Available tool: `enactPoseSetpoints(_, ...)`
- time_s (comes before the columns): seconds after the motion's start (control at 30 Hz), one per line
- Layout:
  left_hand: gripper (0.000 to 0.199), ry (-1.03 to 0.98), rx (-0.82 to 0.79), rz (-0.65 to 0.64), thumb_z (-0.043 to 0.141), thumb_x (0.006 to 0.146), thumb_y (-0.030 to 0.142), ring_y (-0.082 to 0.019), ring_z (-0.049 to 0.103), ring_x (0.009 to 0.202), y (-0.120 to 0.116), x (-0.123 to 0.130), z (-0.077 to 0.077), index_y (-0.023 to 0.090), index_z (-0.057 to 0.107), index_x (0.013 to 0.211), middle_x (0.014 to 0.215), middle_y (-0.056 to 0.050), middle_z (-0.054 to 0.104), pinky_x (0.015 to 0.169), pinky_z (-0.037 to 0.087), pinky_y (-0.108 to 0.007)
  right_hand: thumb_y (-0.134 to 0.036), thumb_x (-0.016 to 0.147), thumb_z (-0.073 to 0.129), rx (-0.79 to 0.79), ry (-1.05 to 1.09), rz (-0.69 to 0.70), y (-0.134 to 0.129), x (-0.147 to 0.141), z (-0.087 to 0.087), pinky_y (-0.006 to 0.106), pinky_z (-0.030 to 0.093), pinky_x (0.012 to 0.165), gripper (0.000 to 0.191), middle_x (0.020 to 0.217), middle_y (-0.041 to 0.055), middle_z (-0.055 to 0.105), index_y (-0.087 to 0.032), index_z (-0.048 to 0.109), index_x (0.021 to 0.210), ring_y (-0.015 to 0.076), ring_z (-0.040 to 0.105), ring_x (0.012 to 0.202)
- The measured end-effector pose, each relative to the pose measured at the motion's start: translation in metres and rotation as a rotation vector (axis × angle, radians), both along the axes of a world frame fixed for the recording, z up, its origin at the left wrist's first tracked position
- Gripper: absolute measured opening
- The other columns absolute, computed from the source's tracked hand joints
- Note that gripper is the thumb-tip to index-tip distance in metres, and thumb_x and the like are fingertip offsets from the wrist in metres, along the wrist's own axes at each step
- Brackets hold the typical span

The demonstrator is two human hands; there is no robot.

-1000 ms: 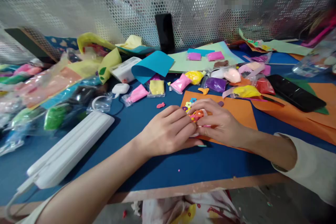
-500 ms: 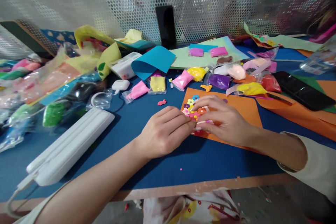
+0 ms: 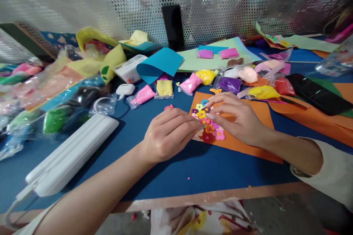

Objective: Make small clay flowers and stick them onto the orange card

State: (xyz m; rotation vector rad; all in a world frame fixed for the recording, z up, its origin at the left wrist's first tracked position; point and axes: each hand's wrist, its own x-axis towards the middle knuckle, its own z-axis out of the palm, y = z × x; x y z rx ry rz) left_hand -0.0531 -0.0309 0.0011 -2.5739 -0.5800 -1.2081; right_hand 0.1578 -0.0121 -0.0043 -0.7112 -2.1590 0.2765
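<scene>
Small multicoloured clay flowers [image 3: 209,128] lie clustered on an orange sheet of paper [image 3: 248,132]. My left hand [image 3: 172,132] is at the cluster's left side, fingers pressed together in a pinch. A bit of teal shows at its fingertips, too small to name. Over the upper right of the flowers, my right hand [image 3: 237,117] has its thumb and fingers apart, close to a dark purple flower [image 3: 207,110]. Whether it touches that flower I cannot tell. A small pink-red piece [image 3: 169,107] sits just beyond my left hand, partly hidden.
Bags of coloured clay [image 3: 190,83] line the back of the blue table [image 3: 171,176]. A white power strip [image 3: 73,154] lies at the left. One black phone [image 3: 173,25] leans on the mesh panel; another dark device [image 3: 317,93] rests at the right.
My hands have moved apart. My left hand shifted slightly left, while my right hand's thumb and fingers rose toward the upper flowers, leaving more of the cluster visible.
</scene>
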Motion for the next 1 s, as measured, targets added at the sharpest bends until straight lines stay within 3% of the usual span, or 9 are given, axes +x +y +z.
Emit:
enactPoseSetpoints(0.27, 0.012, 0.029, -0.031, -0.051, 0.061, 0.077, 0.003, -0.015, 0.063, 0.073, 0.001, -0.004, -0.003, 0.01, 0.062, 0.087, 0.079, -0.006, 0.069, 0.068, 0.053, -0.027, -0.015, 0.086, 0.054, 0.002, -0.04, 0.022, -0.003, -0.002, 0.002, 0.036, 0.045, 0.086, 0.009, 0.091, 0.0075, 0.064, -0.015, 0.062, 0.081, 0.0176, 0.056, 0.094)
enactPoseSetpoints(0.5, 0.005, 0.026, -0.026, -0.021, 0.065, 0.079, 0.013, -0.01, 0.057, 0.06, -0.001, -0.002, -0.001, 0.013, 0.061, 0.082, 0.067, -0.002, 0.064, 0.059, 0.049, -0.023, -0.018, 0.083, 0.06, 0.012, -0.013, 0.044, -0.003, -0.001, 0.0, 0.036, 0.046, 0.086, 0.005, 0.09, 0.0066, 0.064, -0.016, 0.063, 0.079, 0.0175, 0.057, 0.094)
enactPoseSetpoints(0.77, 0.014, 0.034, -0.07, -0.056, 0.061, 0.079, 0.006, -0.012, 0.062, 0.071, -0.003, 0.001, -0.003, 0.011, 0.06, 0.092, 0.076, -0.004, 0.067, 0.069, 0.053, -0.025, -0.02, 0.083, 0.061, -0.107, 0.06, 0.091, -0.005, -0.003, 0.001, 0.034, 0.047, 0.084, 0.006, 0.087, 0.0043, 0.065, -0.017, 0.065, 0.079, 0.0157, 0.058, 0.09)
enactPoseSetpoints(0.9, 0.009, -0.04, -0.098, -0.025, 0.062, 0.081, 0.013, -0.01, 0.06, 0.064, -0.006, 0.006, -0.001, 0.013, 0.056, 0.087, 0.07, -0.002, 0.065, 0.06, 0.051, -0.02, -0.018, 0.084, 0.059, -0.095, 0.037, 0.169, -0.007, -0.003, 0.002, 0.035, 0.046, 0.085, 0.006, 0.087, 0.0047, 0.064, -0.017, 0.063, 0.081, 0.0157, 0.056, 0.091)
enactPoseSetpoints(1.0, 0.008, 0.003, -0.095, -0.078, 0.058, 0.083, 0.011, -0.011, 0.06, 0.066, -0.008, 0.006, -0.001, 0.012, 0.054, 0.089, 0.07, -0.003, 0.064, 0.059, 0.051, -0.021, -0.017, 0.085, 0.056, -0.05, -0.023, 0.189, -0.011, -0.004, 0.002, 0.036, 0.045, 0.084, 0.006, 0.088, 0.006, 0.063, -0.016, 0.061, 0.082, 0.0165, 0.054, 0.089)
